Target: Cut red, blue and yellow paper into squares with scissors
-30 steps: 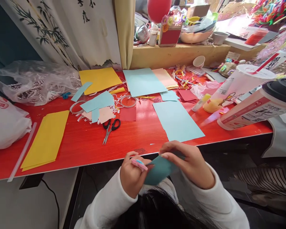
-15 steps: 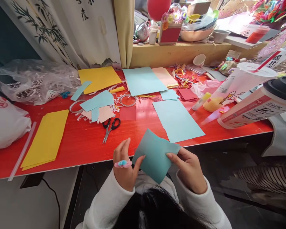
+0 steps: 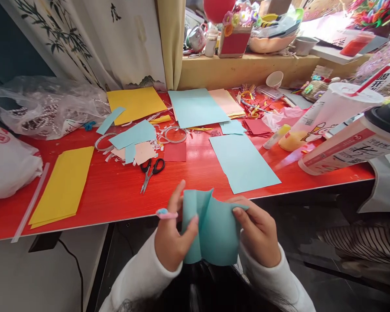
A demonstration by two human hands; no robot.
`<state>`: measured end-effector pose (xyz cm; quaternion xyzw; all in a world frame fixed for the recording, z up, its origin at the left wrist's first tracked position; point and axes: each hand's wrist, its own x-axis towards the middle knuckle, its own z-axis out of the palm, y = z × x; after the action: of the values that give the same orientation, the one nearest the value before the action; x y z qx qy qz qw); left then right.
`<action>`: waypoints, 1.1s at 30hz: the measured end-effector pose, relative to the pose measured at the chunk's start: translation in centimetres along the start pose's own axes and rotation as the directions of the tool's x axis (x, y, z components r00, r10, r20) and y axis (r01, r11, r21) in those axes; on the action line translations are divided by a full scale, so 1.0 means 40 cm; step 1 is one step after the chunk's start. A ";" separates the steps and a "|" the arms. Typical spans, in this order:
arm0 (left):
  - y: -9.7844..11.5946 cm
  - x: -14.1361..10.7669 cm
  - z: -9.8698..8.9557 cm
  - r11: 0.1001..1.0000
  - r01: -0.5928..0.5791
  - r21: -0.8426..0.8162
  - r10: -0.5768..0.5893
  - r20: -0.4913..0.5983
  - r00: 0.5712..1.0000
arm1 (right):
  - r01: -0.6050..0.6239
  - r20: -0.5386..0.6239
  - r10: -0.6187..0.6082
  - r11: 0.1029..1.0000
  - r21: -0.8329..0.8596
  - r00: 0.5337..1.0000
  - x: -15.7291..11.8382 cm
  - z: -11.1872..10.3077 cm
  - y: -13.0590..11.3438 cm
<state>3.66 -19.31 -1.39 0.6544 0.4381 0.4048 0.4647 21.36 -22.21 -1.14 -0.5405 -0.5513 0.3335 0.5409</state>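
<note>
And both grips are closed on paper: left hand [image 3: 173, 238] and right hand [image 3: 260, 229] pinch opposite sides of the creased teal sheet [image 3: 220, 234], at the surface's [image 3: 195, 173] near edge! Over right, the black-lidded cup [image 3: 347, 145] shows dark lettering, too unclear to read.

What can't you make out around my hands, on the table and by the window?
All in the head view:
- Left hand and right hand: some fingers are hidden behind the blue-green paper.
- White bag: its wall hides the contents, and the left edge cuts it off.
- Black-lidded cup: cut off by the right edge.
- Red round object: cut off by the top edge.
</note>
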 end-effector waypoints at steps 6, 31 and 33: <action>-0.034 0.048 -0.087 0.961 0.143 -0.238 -0.142 0.020 0.990 | -0.206 -0.110 0.201 0.978 -0.036 0.973 0.024 -0.057 0.043; 0.012 0.226 -0.069 0.983 0.162 0.091 -0.183 0.624 0.760 | -0.004 0.223 0.101 0.918 -0.397 0.969 0.158 -0.137 0.003; 0.004 0.236 -0.066 0.985 0.104 0.137 -0.167 0.608 0.776 | 0.023 0.305 0.142 0.878 -0.479 0.942 0.182 -0.146 0.002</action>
<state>3.92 -9.69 0.55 0.7390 0.3270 0.1128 0.5781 28.18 -16.50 1.62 -0.6097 -0.6820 0.2906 0.2807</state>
